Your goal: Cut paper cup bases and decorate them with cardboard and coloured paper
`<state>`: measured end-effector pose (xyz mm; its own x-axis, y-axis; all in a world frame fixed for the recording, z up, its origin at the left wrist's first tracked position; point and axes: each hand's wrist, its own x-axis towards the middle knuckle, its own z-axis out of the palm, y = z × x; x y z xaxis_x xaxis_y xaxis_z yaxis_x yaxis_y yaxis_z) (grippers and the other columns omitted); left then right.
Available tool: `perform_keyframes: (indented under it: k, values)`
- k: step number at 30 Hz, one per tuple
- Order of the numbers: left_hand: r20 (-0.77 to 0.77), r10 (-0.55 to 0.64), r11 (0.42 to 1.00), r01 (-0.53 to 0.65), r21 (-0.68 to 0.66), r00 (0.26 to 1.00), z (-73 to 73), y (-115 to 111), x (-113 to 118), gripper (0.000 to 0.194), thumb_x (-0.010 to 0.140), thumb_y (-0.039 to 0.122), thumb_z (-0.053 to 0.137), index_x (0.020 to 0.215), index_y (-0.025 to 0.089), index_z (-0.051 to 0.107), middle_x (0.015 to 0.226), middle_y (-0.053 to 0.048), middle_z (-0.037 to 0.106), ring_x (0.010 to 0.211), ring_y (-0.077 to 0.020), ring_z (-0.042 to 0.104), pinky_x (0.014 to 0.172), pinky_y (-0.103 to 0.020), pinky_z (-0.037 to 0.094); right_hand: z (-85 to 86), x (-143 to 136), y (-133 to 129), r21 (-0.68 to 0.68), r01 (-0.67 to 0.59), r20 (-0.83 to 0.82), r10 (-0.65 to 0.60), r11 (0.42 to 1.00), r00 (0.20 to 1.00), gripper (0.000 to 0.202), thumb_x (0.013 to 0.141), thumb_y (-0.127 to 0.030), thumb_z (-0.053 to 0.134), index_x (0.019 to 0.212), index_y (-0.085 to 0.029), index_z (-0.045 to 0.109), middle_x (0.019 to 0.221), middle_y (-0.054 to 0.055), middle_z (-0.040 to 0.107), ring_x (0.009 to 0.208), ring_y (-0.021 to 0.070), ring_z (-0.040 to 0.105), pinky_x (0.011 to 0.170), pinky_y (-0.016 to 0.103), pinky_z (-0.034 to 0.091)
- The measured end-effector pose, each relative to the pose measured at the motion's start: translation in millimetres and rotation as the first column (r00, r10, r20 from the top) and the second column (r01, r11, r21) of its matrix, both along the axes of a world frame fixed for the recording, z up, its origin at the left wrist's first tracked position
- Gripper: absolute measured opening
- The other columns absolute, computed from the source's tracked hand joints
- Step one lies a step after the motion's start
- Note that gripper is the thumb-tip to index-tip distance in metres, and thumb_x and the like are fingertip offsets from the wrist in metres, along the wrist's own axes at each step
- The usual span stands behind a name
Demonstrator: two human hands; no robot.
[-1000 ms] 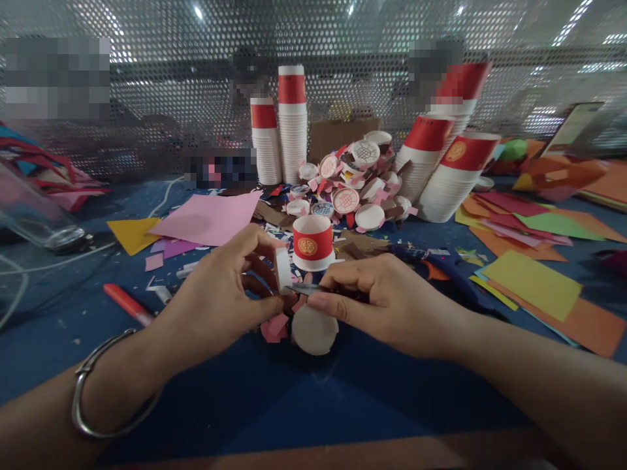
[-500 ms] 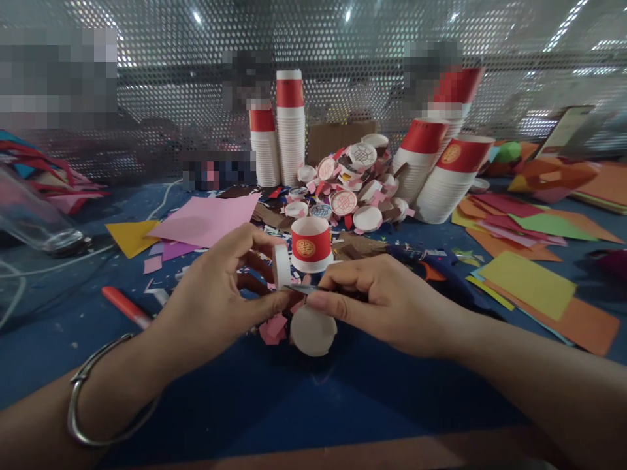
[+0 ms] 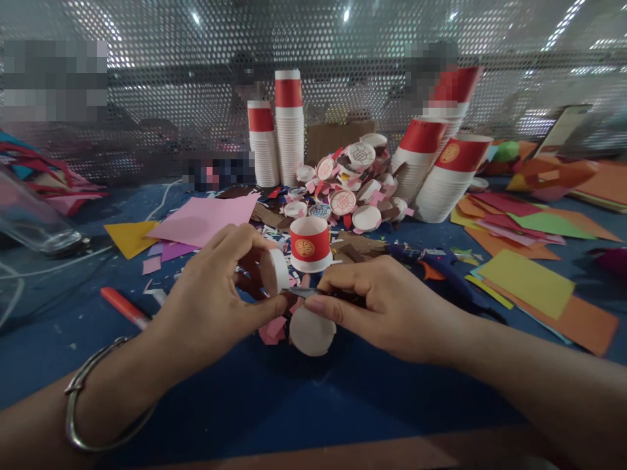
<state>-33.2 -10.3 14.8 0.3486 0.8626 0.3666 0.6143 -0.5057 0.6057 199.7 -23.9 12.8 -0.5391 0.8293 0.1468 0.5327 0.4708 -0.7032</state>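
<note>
Two hands in play, and between them just one narrow gap. On the left, the left hand (image 3: pixel 206 294) has its fingers and thumb curled around a shallow white round piece (image 3: pixel 281 271), gripping it by the edge — the piece stands up on its side, its flat brownish face turned towards the left palm, its white wall facing the other hand. Over on the right, the right hand (image 3: pixel 396 307) pinches a pointed tool (image 3: pixel 302 292) between thumb and fingers, dark handle running back under the knuckles.

Now the line that matters: the tool's long axis runs sideways, nearly level, its metal tip aimed left at the lower edge of the round piece, right by the left thumb. Touching or a hair short? Cannot tell from here. The piece lies straight to the left of the right fingertips, and the left hand is the nearer one, already holding it. The thumb sits very close to that point — a slip there looks like the risk.

Just beyond stands a red-and-white cup (image 3: pixel 310 245), upright; nearer the body, below the tool, lies a pale disc (image 3: pixel 312 331) beside pink scraps (image 3: pixel 272 333).
</note>
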Motion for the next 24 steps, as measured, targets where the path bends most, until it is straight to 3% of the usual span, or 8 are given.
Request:
perform_keyframes:
  k: [5, 12, 24]
  values:
    - [-0.073, 0.039, 0.997, -0.034, 0.063, 0.997, 1.7, -1.6, 2.5, 0.034, 0.07, 0.023, 0.081, 0.096, 0.024, 0.06, 0.087, 0.001, 0.063, 0.068, -0.0179, 0.062, 0.058, -0.034, 0.055, -0.1, 0.9, -1.0, 0.077, -0.027, -0.012, 0.028, 0.997, 1.0, 0.042, 0.101, -0.044, 0.058, 0.068, -0.018, 0.053, 0.059, -0.005, 0.046, 0.055, 0.0082, 0.041, 0.053, 0.026, 0.027]
    - [0.13, -0.088, 0.97, 0.115, -0.215, 0.988, -2.7, 4.4, 2.5, 0.042, 0.077, 0.025, 0.078, 0.113, 0.026, 0.058, 0.097, -0.002, 0.071, 0.081, -0.0227, 0.071, 0.07, -0.038, 0.06, -0.2, 2.3, 3.2, -0.103, -0.033, -0.054, 0.028, 0.994, 0.998, 0.042, 0.099, -0.047, 0.059, 0.069, -0.018, 0.054, 0.059, -0.006, 0.043, 0.053, 0.0084, 0.038, 0.049, 0.025, 0.027]
    - [0.196, -0.156, 0.944, 0.204, -0.258, 0.968, -3.3, 5.0, 3.4, 0.043, 0.078, 0.028, 0.083, 0.116, 0.028, 0.063, 0.106, -0.002, 0.071, 0.08, -0.02, 0.072, 0.069, -0.035, 0.063, -2.5, 6.6, 10.0, -0.301, -0.107, -0.249, 0.03, 0.948, 0.968, 0.043, 0.095, -0.054, 0.065, 0.073, -0.018, 0.06, 0.065, -0.005, 0.044, 0.06, 0.0102, 0.037, 0.055, 0.027, 0.027]
